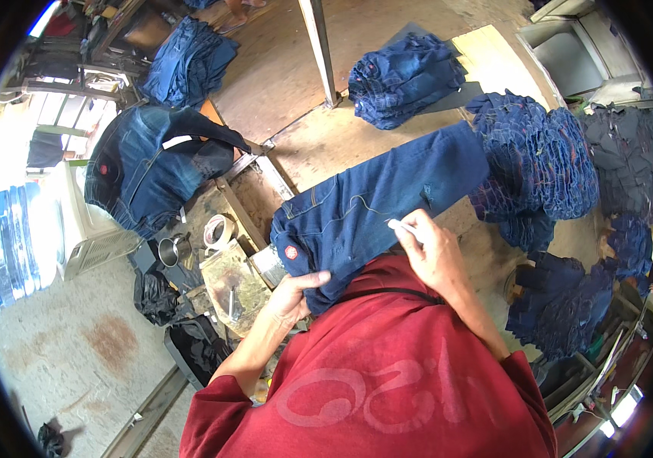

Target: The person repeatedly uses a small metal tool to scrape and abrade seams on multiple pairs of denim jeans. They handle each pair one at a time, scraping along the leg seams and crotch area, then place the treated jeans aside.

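Observation:
A folded pair of dark blue jeans [387, 191] lies across in front of me, its leg end toward the upper right. My left hand [294, 296] grips the near waist corner, thumb on top and the other fingers hidden under the cloth. A red and white tag [291, 252] sits on the denim close by. My right hand [431, 253] is closed around a short white stick-like tool [397, 224], whose kind I cannot make out. Its tip is over the lower edge of the jeans. A loose light thread [357, 201] curls across the denim near that tip.
Another pair of jeans [143, 164] is draped at the left. Piles of jeans stand at the far side [403, 80] and the right [540, 164]. A tape roll [220, 230] and metal cup [175, 249] are at my left. A metal post [317, 49] rises beyond.

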Demonstrator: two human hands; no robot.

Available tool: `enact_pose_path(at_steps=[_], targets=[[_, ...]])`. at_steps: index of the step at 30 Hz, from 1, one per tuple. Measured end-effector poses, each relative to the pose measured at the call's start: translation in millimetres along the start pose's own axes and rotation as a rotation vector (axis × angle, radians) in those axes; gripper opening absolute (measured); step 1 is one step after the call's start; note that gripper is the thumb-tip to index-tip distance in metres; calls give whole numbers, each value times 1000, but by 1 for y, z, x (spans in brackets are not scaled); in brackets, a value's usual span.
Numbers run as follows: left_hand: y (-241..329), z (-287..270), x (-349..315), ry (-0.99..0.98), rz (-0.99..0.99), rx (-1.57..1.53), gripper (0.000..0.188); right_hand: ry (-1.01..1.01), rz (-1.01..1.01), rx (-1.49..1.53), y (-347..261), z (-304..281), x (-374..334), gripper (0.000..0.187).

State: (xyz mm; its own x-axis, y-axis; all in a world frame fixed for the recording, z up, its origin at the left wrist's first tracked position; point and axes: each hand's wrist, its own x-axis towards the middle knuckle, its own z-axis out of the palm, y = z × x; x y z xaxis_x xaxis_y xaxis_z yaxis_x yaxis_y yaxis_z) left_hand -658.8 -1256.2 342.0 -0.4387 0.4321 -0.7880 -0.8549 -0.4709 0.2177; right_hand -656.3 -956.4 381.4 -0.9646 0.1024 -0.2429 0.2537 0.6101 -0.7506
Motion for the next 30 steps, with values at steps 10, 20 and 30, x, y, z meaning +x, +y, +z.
enact_pose_path(at_steps=[10, 20, 30], targets=[[-4, 13, -6, 11, 131, 140, 52, 135, -444, -220, -62, 27, -8, 17], [-19, 4, -2, 0, 154, 96, 51, 140, -425, -240, -63, 29, -8, 26], [-20, 6, -1, 24, 174, 172, 51, 143, -399, -268, -59, 25, -9, 26]])
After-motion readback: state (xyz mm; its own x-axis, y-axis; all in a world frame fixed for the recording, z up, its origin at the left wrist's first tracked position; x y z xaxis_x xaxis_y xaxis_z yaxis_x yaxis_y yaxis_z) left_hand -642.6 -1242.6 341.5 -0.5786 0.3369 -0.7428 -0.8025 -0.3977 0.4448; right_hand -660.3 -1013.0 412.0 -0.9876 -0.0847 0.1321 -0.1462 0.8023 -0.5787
